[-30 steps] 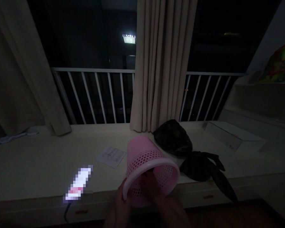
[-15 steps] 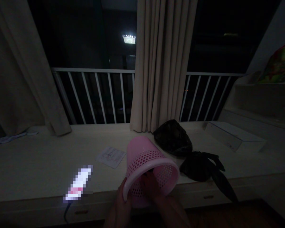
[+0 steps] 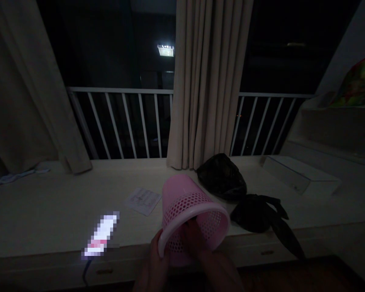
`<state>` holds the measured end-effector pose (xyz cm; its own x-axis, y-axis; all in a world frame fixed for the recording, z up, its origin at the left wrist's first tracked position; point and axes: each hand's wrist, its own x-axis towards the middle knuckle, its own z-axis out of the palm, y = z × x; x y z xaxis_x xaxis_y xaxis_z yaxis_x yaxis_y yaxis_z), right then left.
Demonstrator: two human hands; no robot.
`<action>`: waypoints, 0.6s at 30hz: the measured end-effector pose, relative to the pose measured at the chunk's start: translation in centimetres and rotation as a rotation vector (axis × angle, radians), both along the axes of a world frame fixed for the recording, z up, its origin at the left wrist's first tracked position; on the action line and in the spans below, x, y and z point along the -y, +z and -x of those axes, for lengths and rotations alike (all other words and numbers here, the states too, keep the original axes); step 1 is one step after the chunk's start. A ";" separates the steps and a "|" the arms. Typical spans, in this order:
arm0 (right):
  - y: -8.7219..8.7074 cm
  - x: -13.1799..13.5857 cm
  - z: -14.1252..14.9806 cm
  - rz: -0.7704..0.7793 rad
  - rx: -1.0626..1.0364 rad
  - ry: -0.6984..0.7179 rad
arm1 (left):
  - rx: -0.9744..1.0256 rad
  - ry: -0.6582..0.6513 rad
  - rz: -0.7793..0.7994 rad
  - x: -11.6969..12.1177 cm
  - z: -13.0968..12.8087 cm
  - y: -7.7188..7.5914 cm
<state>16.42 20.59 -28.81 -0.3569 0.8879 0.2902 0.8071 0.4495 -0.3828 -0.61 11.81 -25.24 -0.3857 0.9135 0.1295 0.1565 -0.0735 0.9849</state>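
A pink plastic wastebasket (image 3: 182, 190) with a perforated band lies tilted on the pale ledge, its mouth facing me. My left hand (image 3: 158, 251) grips the left side of its rim. Inside the mouth is my right hand (image 3: 193, 237), its fingers in deep shadow; something dark shows by the fingertips, but I cannot make out what it is. Right of the wastebasket a black plastic bag (image 3: 222, 178) lies crumpled, and in front of that sits a second black bag (image 3: 252, 215) with its long ends trailing over the ledge's edge.
On the ledge (image 3: 63, 211) lie a printed paper (image 3: 143, 200) and a glowing, blurred-out screen (image 3: 101, 235) with a cable. A white box (image 3: 301, 174) stands at the right. Behind are a beige curtain (image 3: 207, 81) and a white railing (image 3: 121, 121). Drawers run below the ledge.
Almost nothing differs. My right hand has shifted very slightly inside the wastebasket, while the left keeps its grip on the rim.
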 end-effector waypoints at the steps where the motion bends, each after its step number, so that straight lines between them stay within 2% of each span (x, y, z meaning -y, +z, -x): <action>1: 0.0 0.0 0.0 -0.003 -0.001 0.001 | 0.001 0.003 -0.003 0.0 0.0 0.0; 7: 0.5 0.3 0.1 -0.028 -0.005 -0.027 | 0.009 0.055 -0.027 -0.3 -0.6 0.4; 12: 0.7 0.4 0.2 -0.023 -0.017 -0.034 | -0.023 0.041 0.013 0.4 -0.3 1.1; 18: 0.5 0.2 0.2 -0.006 -0.015 -0.026 | 0.066 0.042 0.004 0.6 -0.5 1.0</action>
